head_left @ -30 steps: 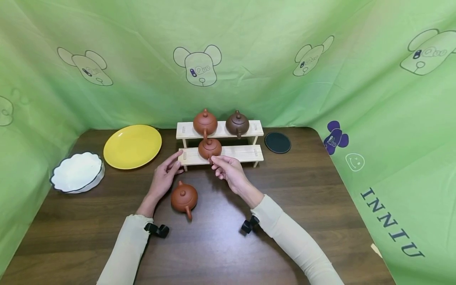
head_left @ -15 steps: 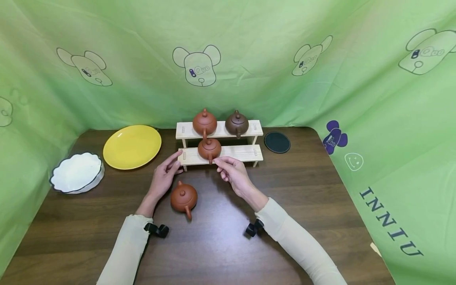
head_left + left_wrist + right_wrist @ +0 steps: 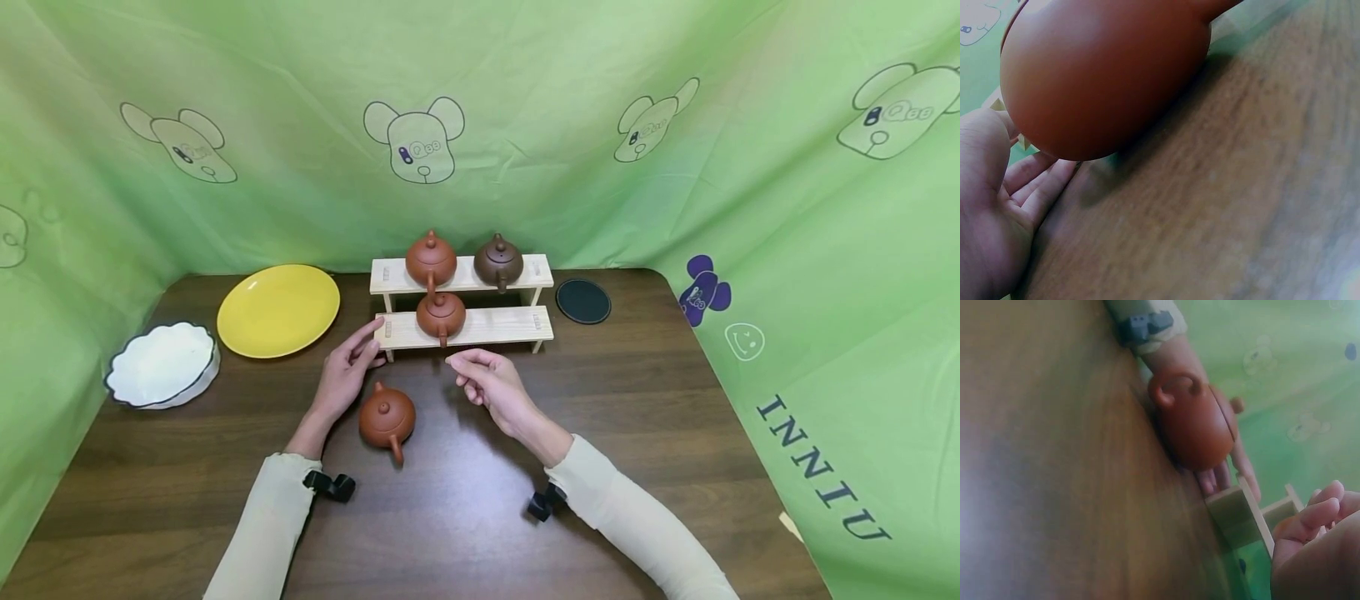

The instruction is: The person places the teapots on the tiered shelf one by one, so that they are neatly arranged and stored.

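My left hand [image 3: 347,371] touches the left end of the lower tier of a light wooden two-tier stand [image 3: 510,323]; its fingers look mostly straight. Beside that wrist a reddish-brown clay teapot [image 3: 387,417] sits on the table, and it fills much of the left wrist view [image 3: 1110,69]. A smaller reddish teapot [image 3: 441,315] stands on the lower tier, handle facing me. Just in front of that handle, apart from it, hovers my right hand [image 3: 495,392], loosely curled with nothing visible in it. On the upper tier are another reddish teapot [image 3: 431,260] and a dark brown teapot [image 3: 498,260].
To the left lie a yellow plate [image 3: 279,312] and a white scalloped bowl [image 3: 161,362] with a dark rim. A round dark coaster [image 3: 583,301] is right of the stand. Green printed cloth [image 3: 525,192] hangs behind and at both sides of the wooden table [image 3: 645,433].
My right hand has let go of the small teapot's handle and drawn back toward me, slightly to the right. The left hand and the teapots stay where they were.
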Tool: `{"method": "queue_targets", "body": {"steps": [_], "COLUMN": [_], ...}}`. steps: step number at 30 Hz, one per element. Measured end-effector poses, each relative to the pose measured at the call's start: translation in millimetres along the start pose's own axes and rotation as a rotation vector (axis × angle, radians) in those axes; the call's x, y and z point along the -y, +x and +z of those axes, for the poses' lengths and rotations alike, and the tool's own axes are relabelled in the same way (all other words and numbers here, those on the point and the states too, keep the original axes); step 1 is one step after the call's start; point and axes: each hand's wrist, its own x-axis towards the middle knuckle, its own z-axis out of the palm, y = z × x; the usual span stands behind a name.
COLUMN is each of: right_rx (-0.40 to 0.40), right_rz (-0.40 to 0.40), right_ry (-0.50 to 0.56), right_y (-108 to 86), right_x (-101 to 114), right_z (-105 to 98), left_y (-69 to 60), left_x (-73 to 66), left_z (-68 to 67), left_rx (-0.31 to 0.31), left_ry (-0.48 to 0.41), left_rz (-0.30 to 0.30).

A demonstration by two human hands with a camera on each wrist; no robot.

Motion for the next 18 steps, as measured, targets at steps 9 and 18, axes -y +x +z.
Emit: {"method": "queue_targets", "body": {"steps": [9,18], "right_rx": [0.070,0.111], "right_rz": [0.039,0.070], "right_ry": [-0.028,-0.029], "right_y": [-18.7,-31.2], "right_x": [-8,-16], "right_z": [3,7], "left_y": [1.5,0.8], "left_x": [1.3,-0.9], "left_z": [-0.3,0.2], "left_rx": [-0.002,-0.001], "left_ry": [0.010,0.015], "left_rz": [-0.012,-0.017]}}
